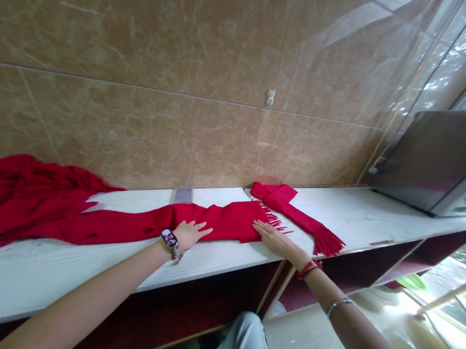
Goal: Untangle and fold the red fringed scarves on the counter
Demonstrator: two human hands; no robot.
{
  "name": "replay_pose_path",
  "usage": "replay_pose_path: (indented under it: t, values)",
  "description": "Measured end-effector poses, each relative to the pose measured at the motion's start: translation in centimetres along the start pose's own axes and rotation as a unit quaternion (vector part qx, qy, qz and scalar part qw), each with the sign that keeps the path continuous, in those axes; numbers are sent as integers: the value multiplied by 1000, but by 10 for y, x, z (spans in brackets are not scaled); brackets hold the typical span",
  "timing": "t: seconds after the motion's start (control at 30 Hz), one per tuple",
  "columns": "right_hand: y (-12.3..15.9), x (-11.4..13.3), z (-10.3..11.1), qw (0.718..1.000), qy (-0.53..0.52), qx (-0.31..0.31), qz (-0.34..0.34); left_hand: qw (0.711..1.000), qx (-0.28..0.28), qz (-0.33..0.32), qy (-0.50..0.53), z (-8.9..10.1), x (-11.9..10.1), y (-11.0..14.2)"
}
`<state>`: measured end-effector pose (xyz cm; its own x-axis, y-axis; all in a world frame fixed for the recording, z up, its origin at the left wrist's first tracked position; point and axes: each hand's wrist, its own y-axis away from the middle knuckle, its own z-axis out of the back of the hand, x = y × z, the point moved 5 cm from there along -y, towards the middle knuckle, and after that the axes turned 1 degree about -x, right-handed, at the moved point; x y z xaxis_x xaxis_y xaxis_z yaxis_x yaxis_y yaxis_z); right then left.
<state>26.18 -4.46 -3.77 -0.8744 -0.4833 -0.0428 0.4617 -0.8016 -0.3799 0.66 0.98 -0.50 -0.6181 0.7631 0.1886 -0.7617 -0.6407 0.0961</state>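
Observation:
A long red scarf [229, 222] lies stretched along the white countertop [219, 258], its fringe pointing right. My left hand [189, 234], with a watch on the wrist, rests on the scarf's near edge with fingers spread. Flat on the fringed end lies my right hand [274, 240], its fingers stretched out and close together. Just beyond the fringe, a second red scarf [290, 210] is folded narrow, its tassels hanging towards the counter's front edge. At the far left, the long scarf runs into a crumpled heap of red cloth [27, 197].
A brown marbled tile wall [160, 132] rises behind the counter, with a small white figure [270, 97] stuck on it. A small grey flat item [183, 195] lies behind the scarf. At the right stands a large dark box-like appliance [434, 156]. Open shelves [342, 262] run below.

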Motion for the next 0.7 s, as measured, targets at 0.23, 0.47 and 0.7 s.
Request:
replay_pose_path:
  t: [0.23,0.47,0.7]
  values:
    - [0,-3,13,998,-36,41,-24,993,100,-9,58,15,-11,-21]
    - [-4,-7,23,991,-107,-6,-78,977,-158,-128,67,43,-74,-52]
    - [-55,-22,13,987,-59,-77,-125,975,-190,29,114,15,-36,-98]
